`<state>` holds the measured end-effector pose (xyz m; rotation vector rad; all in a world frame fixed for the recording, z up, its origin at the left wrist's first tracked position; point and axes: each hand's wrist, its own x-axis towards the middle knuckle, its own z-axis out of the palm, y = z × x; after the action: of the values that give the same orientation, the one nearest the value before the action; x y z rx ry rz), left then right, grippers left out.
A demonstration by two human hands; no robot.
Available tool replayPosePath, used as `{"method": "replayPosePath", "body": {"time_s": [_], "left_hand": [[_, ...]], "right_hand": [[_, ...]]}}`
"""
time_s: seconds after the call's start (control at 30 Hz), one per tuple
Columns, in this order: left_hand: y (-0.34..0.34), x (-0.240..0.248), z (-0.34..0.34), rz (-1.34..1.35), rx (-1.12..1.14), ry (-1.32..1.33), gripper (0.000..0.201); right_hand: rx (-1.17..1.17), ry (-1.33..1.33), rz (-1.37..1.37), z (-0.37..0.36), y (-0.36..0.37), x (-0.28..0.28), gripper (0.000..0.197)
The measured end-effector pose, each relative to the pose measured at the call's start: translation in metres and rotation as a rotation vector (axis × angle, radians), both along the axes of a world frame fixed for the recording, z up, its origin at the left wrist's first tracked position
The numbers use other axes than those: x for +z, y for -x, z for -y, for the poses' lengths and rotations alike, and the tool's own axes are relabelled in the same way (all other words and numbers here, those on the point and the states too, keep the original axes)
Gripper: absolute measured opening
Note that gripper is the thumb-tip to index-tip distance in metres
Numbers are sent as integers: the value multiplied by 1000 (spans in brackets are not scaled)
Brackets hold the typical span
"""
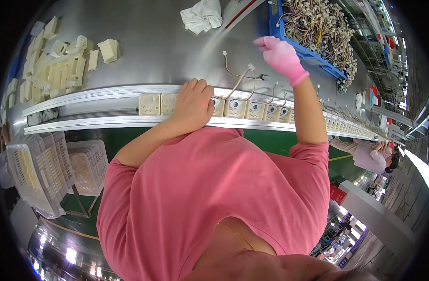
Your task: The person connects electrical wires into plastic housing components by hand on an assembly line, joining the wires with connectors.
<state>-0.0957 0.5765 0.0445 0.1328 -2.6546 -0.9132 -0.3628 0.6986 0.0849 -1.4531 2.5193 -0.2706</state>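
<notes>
A conveyor rail [130,92] runs across in front of me with a row of square cream plastic housings [150,104] in it. Bare fingers of my left hand [194,104] curl down over one housing, hiding most of it. Just right of that hand, several housings hold round metal-centred parts [235,107] with thin wires rising from them. My right hand [281,58], in a pink glove, is raised above the metal table beyond the rail. Its fingers reach out to the left, with nothing visible in them. Near it lies a loose wire lead [233,74] with a white connector.
A blue bin [312,58] heaped with wire leads stands at the far right. Loose cream plastic pieces [60,70] are piled at left; a white cloth [202,16] lies at the back. Plastic baskets [41,173] stand at lower left. A co-worker [371,157] sits farther right along the line.
</notes>
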Motion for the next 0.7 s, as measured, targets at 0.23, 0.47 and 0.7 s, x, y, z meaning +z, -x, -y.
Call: {"method": "replayPosePath", "body": {"time_s": [0.23, 0.47, 0.7], "left_hand": [[1, 3, 3, 89, -17, -90, 13], [7, 17, 23, 276, -11, -652, 20], [45, 21, 39, -245, 25, -479, 39]], "right_hand": [[51, -872, -142, -37, 8, -122, 25], [340, -361, -336, -35, 68, -81, 16], [-132, 332, 832, 42, -64, 70, 20]]}}
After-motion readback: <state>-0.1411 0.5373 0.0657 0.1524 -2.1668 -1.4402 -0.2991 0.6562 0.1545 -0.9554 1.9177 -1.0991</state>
